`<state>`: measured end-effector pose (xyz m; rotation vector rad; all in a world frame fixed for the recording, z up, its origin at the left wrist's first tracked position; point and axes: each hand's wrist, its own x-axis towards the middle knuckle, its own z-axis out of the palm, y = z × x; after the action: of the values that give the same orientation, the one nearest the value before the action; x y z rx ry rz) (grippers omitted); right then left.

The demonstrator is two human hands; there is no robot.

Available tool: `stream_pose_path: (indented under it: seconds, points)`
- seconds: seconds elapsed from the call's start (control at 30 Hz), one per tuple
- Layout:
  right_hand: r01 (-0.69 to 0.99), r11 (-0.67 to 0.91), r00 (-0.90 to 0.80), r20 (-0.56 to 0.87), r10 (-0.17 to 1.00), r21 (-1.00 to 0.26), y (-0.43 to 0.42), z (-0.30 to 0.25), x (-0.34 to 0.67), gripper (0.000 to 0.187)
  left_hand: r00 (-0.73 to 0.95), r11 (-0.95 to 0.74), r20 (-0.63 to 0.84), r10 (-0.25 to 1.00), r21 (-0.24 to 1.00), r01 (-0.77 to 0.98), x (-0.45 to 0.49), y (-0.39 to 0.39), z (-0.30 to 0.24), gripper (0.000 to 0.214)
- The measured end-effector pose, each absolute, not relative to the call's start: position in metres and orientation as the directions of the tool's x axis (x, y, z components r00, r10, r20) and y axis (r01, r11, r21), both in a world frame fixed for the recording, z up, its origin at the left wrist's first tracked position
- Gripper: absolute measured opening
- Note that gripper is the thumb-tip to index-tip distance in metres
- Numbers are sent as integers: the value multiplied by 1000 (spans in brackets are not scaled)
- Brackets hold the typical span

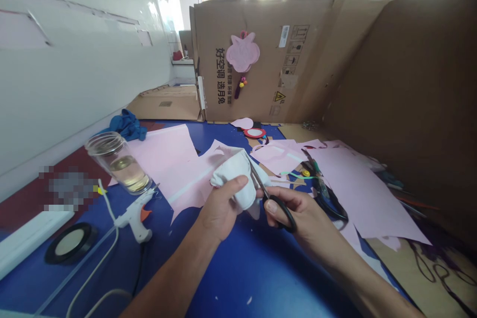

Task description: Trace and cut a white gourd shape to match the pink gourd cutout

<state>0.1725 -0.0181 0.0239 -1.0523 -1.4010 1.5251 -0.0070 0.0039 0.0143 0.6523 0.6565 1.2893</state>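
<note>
In the middle of the head view, my left hand (221, 208) is closed on a white fabric piece (233, 174) with a rounded, stitched-looking edge, its thumb pressed on top. My right hand (294, 208) grips black-handled scissors (280, 212). Their blades point up and away, lying along the right edge of the white piece. Whether the blades touch the fabric I cannot tell. Pink sheets (197, 179) lie on the blue table (231, 268) just beyond my hands.
A white glue gun (136, 218), a glass jar of yellowish liquid (128, 171) and a roll of black tape (70, 243) stand at left. Pliers (324, 186) lie at right. Behind, a cardboard wall (261, 99) bears a hanging pink ornament (243, 53).
</note>
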Motion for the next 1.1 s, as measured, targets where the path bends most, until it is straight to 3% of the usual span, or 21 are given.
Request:
stream_pose_path:
  seconds: [0.3,0.53,0.77,1.1]
  points:
    - [37,-114,-374,-120,920,-993,-21,23,166,51,-27,-20,0,1000,698,-716,-8,15,14,25]
    - [-14,-143,-356,-129,926,-990,-21,15,159,53,-192,-118,-25,981,713,-691,-8,17,14,34]
    - [-21,-136,-362,-120,924,-990,-20,15,157,51,-174,-111,-35,984,641,-760,-6,16,17,50]
    - [-8,-112,-372,-101,923,-994,-19,17,158,51,-136,-33,-120,983,618,-786,-4,12,24,46]
